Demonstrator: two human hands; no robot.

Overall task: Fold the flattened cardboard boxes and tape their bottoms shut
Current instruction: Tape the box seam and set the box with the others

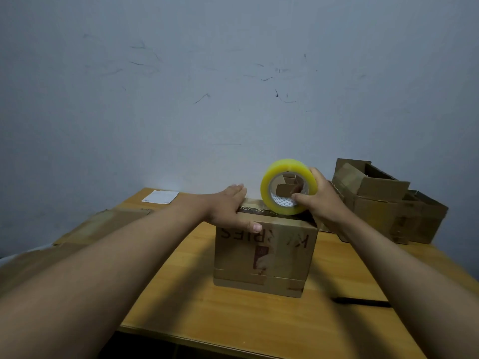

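The right hand grips a yellowish tape roll, thumb in its core, atop the cardboard box on the wooden table. The left hand presses flat on the box top. Upside-down print is only partly legible.

A plain packing area is showing here, not a furnished room. A scuffed bare wall is backing a wooden table, where folded boxes and flattened cardboard are lying.

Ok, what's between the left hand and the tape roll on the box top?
Only the box top's dark printed strip, head view: left hand presses flat, right hand grips tape roll.
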